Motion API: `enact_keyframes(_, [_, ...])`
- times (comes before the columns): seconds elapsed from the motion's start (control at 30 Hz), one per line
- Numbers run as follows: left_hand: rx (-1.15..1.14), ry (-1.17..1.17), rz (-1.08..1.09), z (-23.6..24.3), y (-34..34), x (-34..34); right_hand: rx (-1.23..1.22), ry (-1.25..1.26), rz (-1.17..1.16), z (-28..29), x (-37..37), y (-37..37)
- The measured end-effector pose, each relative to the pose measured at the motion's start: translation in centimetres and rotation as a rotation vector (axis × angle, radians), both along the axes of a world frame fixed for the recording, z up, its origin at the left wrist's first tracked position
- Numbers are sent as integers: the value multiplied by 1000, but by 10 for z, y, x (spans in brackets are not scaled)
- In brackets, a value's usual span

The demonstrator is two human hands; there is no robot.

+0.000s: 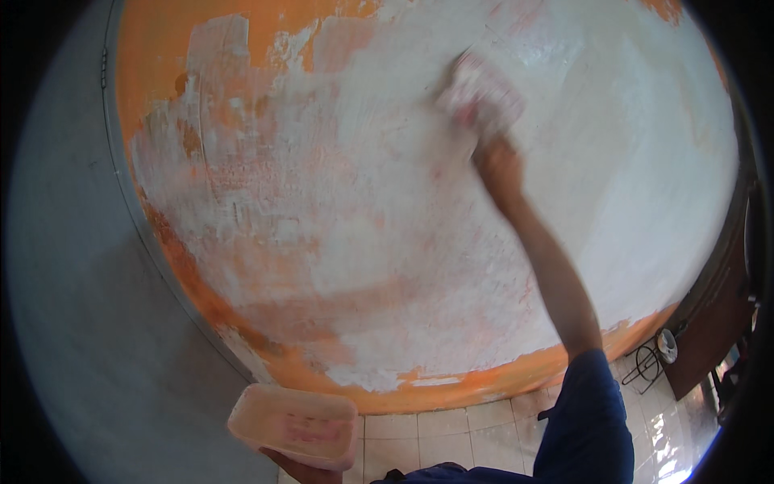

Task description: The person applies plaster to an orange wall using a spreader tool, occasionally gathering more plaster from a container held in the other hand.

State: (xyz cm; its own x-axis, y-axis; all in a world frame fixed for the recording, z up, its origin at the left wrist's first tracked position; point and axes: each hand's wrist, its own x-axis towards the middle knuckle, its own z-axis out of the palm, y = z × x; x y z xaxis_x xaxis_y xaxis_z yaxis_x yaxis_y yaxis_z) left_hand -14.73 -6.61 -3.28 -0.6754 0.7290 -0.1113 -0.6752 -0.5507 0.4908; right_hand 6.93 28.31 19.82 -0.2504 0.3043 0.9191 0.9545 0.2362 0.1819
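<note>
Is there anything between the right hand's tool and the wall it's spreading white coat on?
Nothing visible. The right hand presses a blurred tool straight against the wall. The left hand holds a tub low, well clear of it.

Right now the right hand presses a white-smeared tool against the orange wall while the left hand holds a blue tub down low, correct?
Not quite: in the head view the tub in the left hand is pale pinkish, not blue. The right hand does press the white-smeared tool against the orange wall.
</note>
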Motion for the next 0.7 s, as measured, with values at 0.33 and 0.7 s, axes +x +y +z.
enact_keyframes(0.33, [-8, 3, -11, -7, 5, -7, -103, -103, 826, -149, -96, -84])
enact_keyframes(0.7, [57, -90, 40, -11, 9, -11, 125, -187, 258, 21, -101, -1])
